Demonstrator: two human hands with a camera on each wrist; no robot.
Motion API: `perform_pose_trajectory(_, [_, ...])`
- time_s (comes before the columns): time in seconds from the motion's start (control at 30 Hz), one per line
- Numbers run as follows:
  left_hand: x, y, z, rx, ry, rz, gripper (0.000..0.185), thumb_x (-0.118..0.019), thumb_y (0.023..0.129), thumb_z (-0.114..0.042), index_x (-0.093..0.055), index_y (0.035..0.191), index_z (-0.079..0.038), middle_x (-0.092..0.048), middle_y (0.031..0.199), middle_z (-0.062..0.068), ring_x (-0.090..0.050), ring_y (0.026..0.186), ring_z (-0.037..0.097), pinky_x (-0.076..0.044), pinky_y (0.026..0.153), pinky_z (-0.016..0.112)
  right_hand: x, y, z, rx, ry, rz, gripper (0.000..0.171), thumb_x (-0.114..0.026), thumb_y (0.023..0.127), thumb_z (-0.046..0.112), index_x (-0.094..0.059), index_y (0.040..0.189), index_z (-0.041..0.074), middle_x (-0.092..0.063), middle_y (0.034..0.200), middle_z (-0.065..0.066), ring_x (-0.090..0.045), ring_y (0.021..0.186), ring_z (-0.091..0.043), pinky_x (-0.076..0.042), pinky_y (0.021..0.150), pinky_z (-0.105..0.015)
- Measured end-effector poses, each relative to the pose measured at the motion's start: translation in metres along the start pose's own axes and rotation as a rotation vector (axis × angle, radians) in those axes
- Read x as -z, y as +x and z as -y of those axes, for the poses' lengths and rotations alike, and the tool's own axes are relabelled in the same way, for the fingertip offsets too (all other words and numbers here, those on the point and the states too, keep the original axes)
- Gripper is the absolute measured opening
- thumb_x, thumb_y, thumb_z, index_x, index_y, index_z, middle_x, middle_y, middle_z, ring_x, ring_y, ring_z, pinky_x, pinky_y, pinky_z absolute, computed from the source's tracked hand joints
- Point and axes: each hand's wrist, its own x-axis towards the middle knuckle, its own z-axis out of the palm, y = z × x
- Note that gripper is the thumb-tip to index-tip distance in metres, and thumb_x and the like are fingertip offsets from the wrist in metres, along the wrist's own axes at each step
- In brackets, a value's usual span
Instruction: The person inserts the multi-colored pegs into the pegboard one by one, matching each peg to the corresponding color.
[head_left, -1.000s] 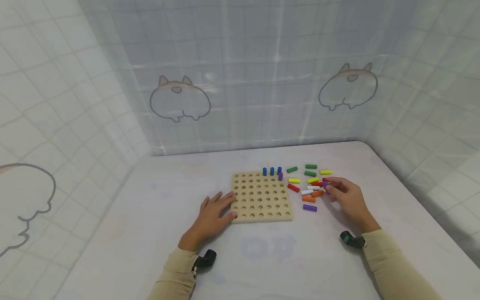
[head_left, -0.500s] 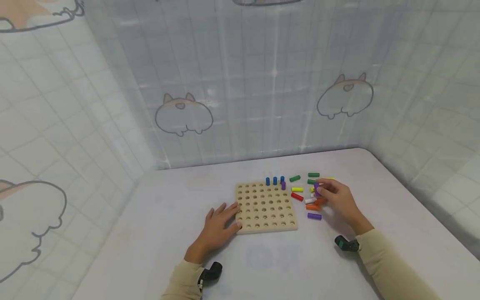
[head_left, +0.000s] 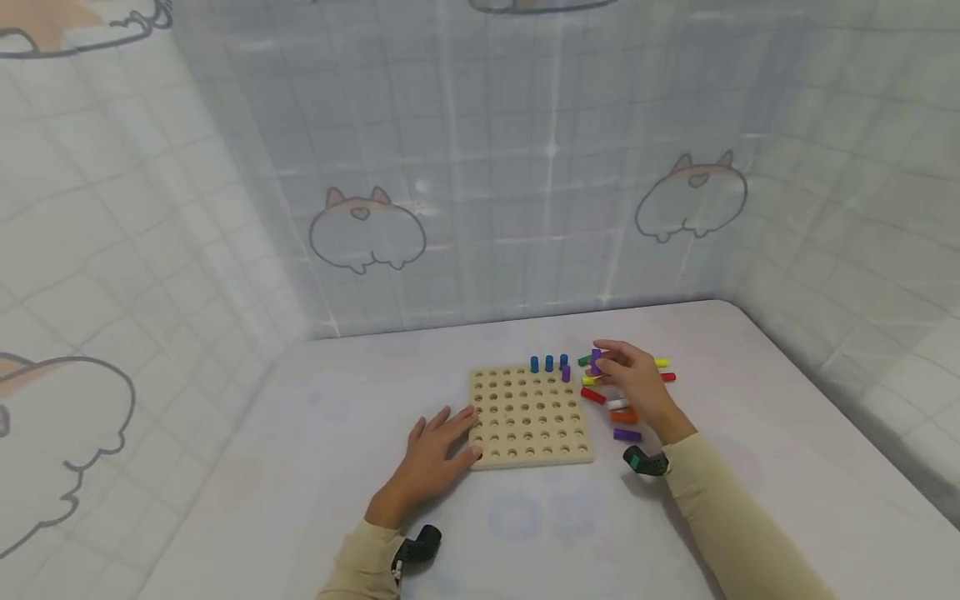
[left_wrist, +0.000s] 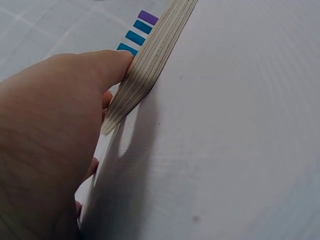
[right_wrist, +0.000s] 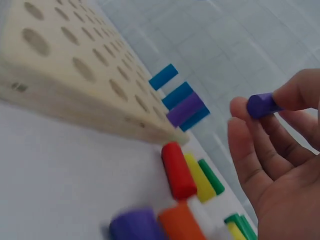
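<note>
The far edge of the white table [head_left: 337,400] is bounded at twelve o'clock by patterned sheeting [head_left: 510,200]; tabletop extends from the pegboard [head_left: 534,458] toward six and nine. At eight to nine o'clock, the board's edge is touched by the left hand [head_left: 435,457], fingers spread and extended, nothing gripped. A purple peg [head_left: 596,361] is pinched by the right hand [head_left: 637,382], raised just off the board's two-o'clock corner. Three blue pegs [head_left: 549,363] and a second purple peg [head_left: 566,374] are seated at twelve to one. Loose coloured pegs [head_left: 627,435] are scattered from two to four, partly hidden beneath that hand. Pale layered wood with round holes is noted; pegs are cylindrical.
</note>
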Motion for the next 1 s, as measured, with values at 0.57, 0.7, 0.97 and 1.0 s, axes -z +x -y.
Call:
perform_pose_trajectory(0.57, [-0.006,-0.013,-0.001,0.026,-0.007,-0.062,0.058,-0.057,0.1,-0.048,-0.052,0.149,-0.016,-0.042,0.157,-0.002,-0.028,0.146,0.039,-0.007,0.112,0.07,-0.024,0.031,-0.001,-0.051,0.1,0.047,0.039,-0.066,0.1,0.024,-0.058,0.136,0.009,-0.063,0.124,-0.018,-0.067,0.111,-0.028,-0.054,0.093,-0.036])
perform_pose_trajectory(0.7, [-0.005,-0.009,-0.001,0.018,0.003,-0.055,0.059,-0.055,0.101,-0.049,-0.05,0.15,-0.017,-0.04,0.157,-0.003,-0.027,0.147,0.039,-0.006,0.113,0.069,-0.025,0.035,0.0,-0.059,0.112,0.045,0.039,-0.066,0.099,0.023,-0.059,0.135,0.01,-0.063,0.122,-0.017,-0.066,0.112,-0.029,-0.054,0.093,-0.037])
perform_pose_trajectory(0.97, [-0.002,-0.003,-0.003,-0.001,-0.005,-0.029,0.058,-0.056,0.101,-0.047,-0.05,0.15,-0.017,-0.039,0.158,-0.004,-0.026,0.148,0.038,-0.006,0.113,0.068,-0.028,0.037,-0.002,-0.088,0.122,0.002,0.041,-0.064,0.101,0.018,-0.056,0.139,0.006,-0.062,0.125,-0.016,-0.065,0.112,-0.027,-0.054,0.092,-0.034])
perform_pose_trajectory(1.0, [-0.001,-0.002,-0.003,-0.005,-0.006,-0.026,0.059,-0.055,0.101,-0.048,-0.05,0.15,-0.017,-0.039,0.158,-0.004,-0.025,0.148,0.038,-0.006,0.113,0.068,-0.028,0.038,-0.004,-0.096,0.127,-0.007,0.04,-0.064,0.101,0.018,-0.056,0.139,0.006,-0.062,0.125,-0.016,-0.065,0.112,-0.027,-0.054,0.091,-0.032])
